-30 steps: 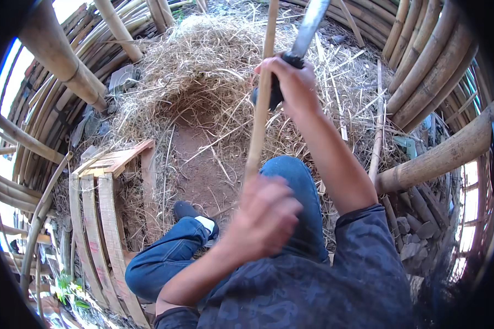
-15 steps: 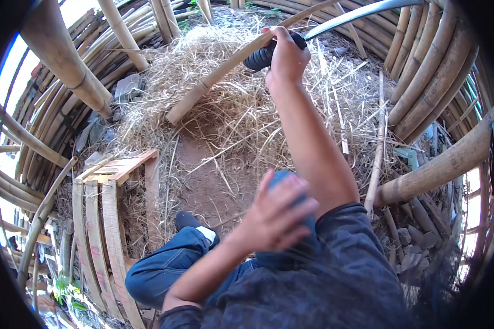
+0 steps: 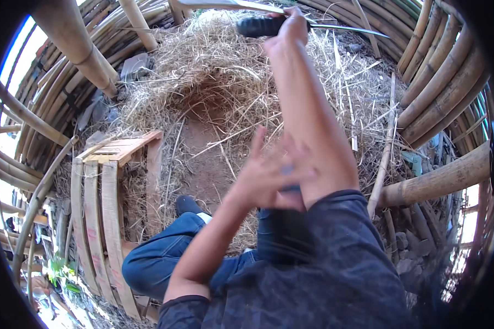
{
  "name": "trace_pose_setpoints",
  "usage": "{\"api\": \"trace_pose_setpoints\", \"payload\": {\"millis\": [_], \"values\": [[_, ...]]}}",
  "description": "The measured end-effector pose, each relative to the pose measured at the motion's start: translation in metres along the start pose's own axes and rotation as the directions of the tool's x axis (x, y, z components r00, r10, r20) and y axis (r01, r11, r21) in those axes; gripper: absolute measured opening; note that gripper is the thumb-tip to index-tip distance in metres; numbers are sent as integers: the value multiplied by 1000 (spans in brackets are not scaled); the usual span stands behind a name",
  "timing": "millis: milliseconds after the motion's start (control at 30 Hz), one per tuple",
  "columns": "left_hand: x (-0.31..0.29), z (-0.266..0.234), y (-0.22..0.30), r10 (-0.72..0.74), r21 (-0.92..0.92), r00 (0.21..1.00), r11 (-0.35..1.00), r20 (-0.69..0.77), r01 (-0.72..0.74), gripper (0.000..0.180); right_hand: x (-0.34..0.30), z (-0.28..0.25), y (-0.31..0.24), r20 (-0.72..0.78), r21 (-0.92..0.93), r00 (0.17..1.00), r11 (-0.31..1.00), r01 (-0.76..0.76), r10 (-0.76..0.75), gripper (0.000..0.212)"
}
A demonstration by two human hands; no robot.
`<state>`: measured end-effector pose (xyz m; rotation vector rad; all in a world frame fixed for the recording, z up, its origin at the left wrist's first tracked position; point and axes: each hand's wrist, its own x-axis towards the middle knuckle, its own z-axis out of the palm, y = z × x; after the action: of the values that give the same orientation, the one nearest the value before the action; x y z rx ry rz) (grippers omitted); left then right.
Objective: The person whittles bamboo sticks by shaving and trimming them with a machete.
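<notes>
My right hand (image 3: 292, 28), arm stretched far forward, is closed around the black handle (image 3: 258, 26) of a long knife, like a machete. Its thin bright blade (image 3: 348, 29) points right, seen nearly edge-on. In the same grip is a pale split bamboo strip (image 3: 230, 5), running left along the top edge, where its end is partly cut off. My left hand (image 3: 271, 172) hovers over my lap near the right forearm, with spread fingers and nothing in it, smeared by motion.
Dry shavings (image 3: 241, 82) cover the ground ahead, around bare soil (image 3: 200, 164). A slatted wooden crate (image 3: 110, 208) stands left. Bamboo poles (image 3: 77, 44) rise at left, and a thick pole (image 3: 439, 175) juts in at right. Stacked bamboo (image 3: 444, 77) and rubble (image 3: 411, 247) lie at right.
My right hand has moved farther forward, turning the knife and the bamboo strip; the strip has swung up to the top edge. My left hand has lifted off my knee with its fingers spread.
</notes>
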<state>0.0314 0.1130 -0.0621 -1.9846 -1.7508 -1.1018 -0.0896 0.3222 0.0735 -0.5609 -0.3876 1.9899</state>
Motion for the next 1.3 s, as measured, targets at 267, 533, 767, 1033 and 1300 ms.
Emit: {"api": "trace_pose_setpoints", "payload": {"millis": [267,533,767,1033,1300], "values": [[11,13,60,276,-359,776,931,567,-69,29,100,-50,-91,145,-236,981,958,163,-131,18],[23,-29,-103,-707,649,131,695,695,309,47,86,-72,-126,166,-261,972,943,206,-166,17],[17,-5,-4,-63,-175,785,961,616,215,63,43,-65,-93,195,-286,970,937,201,-148,16],[-70,-177,-110,-777,-43,446,479,443,877,45,-75,-89,-1,305,-460,935,888,-22,181,8],[-71,-183,-33,-701,-474,345,11,625,880,39,-128,-90,61,477,-571,755,812,-122,449,15]]}}
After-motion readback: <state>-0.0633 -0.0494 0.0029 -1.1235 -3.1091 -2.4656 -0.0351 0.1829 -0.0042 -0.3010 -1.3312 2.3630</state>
